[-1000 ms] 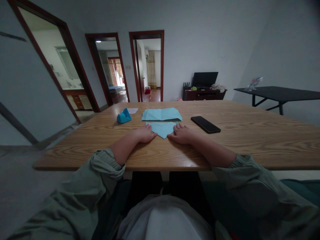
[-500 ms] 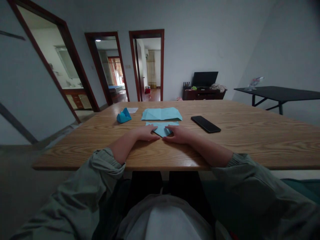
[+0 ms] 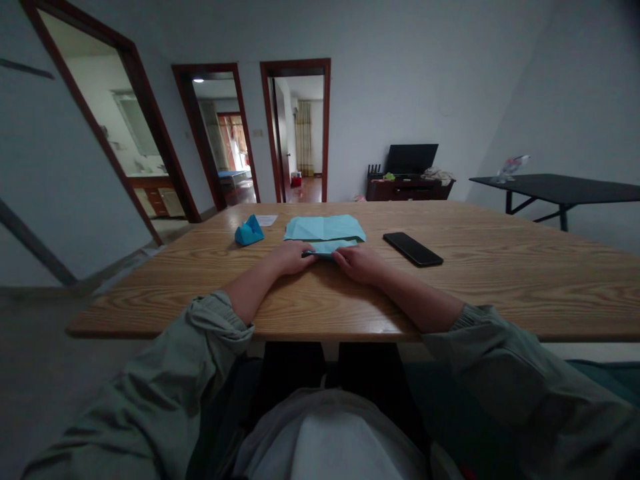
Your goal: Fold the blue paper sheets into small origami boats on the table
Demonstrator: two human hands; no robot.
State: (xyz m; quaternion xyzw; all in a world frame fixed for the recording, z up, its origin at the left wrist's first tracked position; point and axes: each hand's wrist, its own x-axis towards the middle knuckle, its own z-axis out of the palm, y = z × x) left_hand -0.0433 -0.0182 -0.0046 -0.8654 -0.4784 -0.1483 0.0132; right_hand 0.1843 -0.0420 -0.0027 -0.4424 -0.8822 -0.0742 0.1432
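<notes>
A light blue folded paper (image 3: 327, 247) lies on the wooden table (image 3: 490, 280) in front of me. My left hand (image 3: 287, 258) pinches its near left edge with the fingers closed on it. On the near right edge my right hand (image 3: 359, 261) holds the paper the same way. The near point of the paper is folded up and away from me, so only a narrow strip shows between my hands. Just beyond it lies a larger light blue folded sheet (image 3: 325, 228).
A darker blue folded paper figure (image 3: 249, 232) and a small white slip (image 3: 266, 220) sit at the left back of the table. A black phone (image 3: 413, 249) lies to the right. A black side table (image 3: 560, 189) stands at the far right. Doorways open behind.
Both hands moved together from the sides of the paper triangle to its near point and folded it away from me. The visible paper shrank from a triangle to a narrow strip.
</notes>
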